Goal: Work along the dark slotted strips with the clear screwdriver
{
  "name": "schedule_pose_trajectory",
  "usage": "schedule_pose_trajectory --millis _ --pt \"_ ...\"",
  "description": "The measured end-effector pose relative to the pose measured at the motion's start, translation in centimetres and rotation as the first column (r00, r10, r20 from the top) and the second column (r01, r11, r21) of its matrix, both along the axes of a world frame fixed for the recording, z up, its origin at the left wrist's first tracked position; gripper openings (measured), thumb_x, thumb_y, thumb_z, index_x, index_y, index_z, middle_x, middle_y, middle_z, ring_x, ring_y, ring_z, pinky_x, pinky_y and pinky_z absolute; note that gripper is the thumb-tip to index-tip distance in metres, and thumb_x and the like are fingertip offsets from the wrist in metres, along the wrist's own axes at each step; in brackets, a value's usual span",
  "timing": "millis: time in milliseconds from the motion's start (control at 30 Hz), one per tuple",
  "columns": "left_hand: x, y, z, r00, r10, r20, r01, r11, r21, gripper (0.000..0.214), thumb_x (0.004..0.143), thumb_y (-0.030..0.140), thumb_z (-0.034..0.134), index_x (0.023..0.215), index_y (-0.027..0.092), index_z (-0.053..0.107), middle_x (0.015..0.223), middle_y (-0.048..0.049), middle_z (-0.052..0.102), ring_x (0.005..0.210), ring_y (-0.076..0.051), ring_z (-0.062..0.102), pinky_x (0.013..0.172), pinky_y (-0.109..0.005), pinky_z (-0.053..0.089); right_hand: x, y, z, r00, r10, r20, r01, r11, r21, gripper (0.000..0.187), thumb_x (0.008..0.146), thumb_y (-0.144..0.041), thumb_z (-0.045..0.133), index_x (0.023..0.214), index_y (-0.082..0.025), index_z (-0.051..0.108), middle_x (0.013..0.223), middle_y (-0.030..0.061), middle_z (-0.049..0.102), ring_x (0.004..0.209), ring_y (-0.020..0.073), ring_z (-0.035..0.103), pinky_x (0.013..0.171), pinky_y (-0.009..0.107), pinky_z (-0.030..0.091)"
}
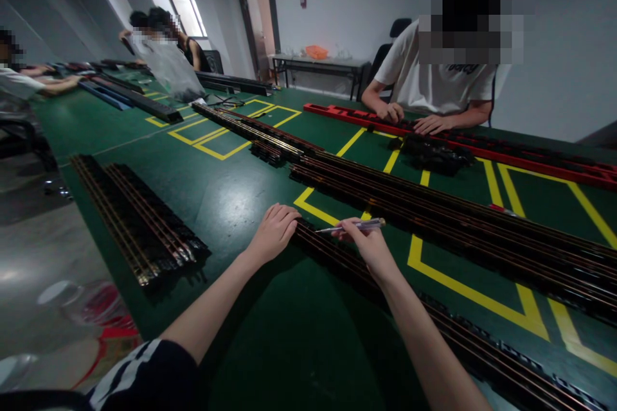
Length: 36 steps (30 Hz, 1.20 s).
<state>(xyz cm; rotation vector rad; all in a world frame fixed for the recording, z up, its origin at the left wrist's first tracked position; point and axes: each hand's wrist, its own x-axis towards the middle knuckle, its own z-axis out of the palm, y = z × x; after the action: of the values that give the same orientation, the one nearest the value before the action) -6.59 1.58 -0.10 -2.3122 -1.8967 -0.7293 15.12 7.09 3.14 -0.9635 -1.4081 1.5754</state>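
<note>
A long black strip (332, 252) with copper-coloured rails runs slantwise across the green table below me. My left hand (276, 228) rests closed over the strip's far end, its fingers wrapped around the edge. In my right hand (362, 239) is a thin screwdriver (371, 224) with a clear handle. Its metal shaft points left, and the tip is at the strip, close to my left fingers. Whether the tip touches the strip I cannot tell. Beyond both hands lies a bundle of similar strips (409, 205).
More railed strips (139, 218) lie at the left. Yellow tape (463, 295) marks the table (231, 199). Across it, a person (434, 83) works at a red tray (332, 112) beside a dark heap of parts (434, 154). Clear jars (91, 302) stand below the left edge.
</note>
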Motion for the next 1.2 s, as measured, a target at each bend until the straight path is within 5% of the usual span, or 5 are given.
schedule_pose_trajectory --millis 367,1200 --pt "0.1 0.0 0.1 1.0 -0.003 0.006 0.003 1.0 -0.002 0.034 0.095 0.026 0.024 0.104 0.018 0.056 0.108 -0.0063 0.062 0.106 -0.019 0.051 0.105 -0.045 0.03 1.4 -0.5 1.1 0.999 0.019 0.049 -0.018 1.0 -0.022 0.031 0.067 -0.048 0.068 0.066 -0.017 0.067 0.068 0.0058 0.069 0.067 0.017 0.062 0.068 0.031 0.048" --pt "0.0 0.0 0.1 1.0 -0.001 0.0 0.001 1.0 -0.015 0.033 0.095 0.026 0.025 0.105 0.019 0.056 0.108 -0.0056 0.061 0.106 -0.019 0.051 0.106 -0.045 0.029 2.1 -0.6 -0.2 0.999 -0.03 -0.021 0.03 1.0 -0.004 0.024 0.073 -0.039 0.063 0.065 -0.017 0.067 0.064 0.0042 0.067 0.064 0.0165 0.06 0.066 0.031 0.047"
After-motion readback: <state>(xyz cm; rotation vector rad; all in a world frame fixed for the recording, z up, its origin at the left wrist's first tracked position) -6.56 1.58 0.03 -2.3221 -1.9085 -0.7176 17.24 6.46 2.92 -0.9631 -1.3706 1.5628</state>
